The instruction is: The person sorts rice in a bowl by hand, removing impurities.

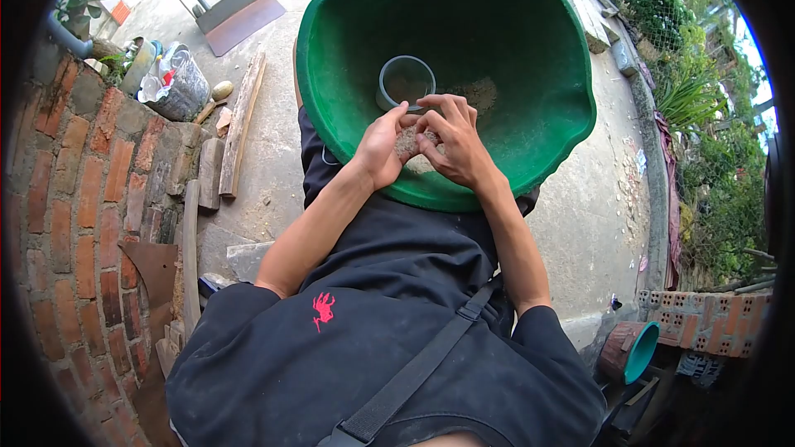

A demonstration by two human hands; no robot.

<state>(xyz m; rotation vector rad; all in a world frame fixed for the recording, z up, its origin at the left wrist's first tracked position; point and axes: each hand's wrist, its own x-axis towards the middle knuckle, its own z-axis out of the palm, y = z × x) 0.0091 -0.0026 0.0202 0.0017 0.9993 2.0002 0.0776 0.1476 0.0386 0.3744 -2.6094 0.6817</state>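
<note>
A large green tub [538, 74] rests tilted over my lap, its mouth facing me. Inside it, a small round clear container [384, 87] stands beside a patch of tan, grainy material [479, 94]. Over the tub's near side, my left hand [383, 147] is cupped with its palm turned inward, and tan grains [407, 142] show at its fingers. My right hand [457, 139] meets it, fingers curled and thumb bent in over the grains. The fingertips of both hands partly overlap, so what lies between the right fingers is hidden.
On the left are a brick wall [87, 199], wooden planks [243, 128] and a bucket of odds and ends [184, 83]. A hand truck [240, 16] stands farther off. Plants [696, 108] line the right side, with a teal-rimmed pot [642, 353] below.
</note>
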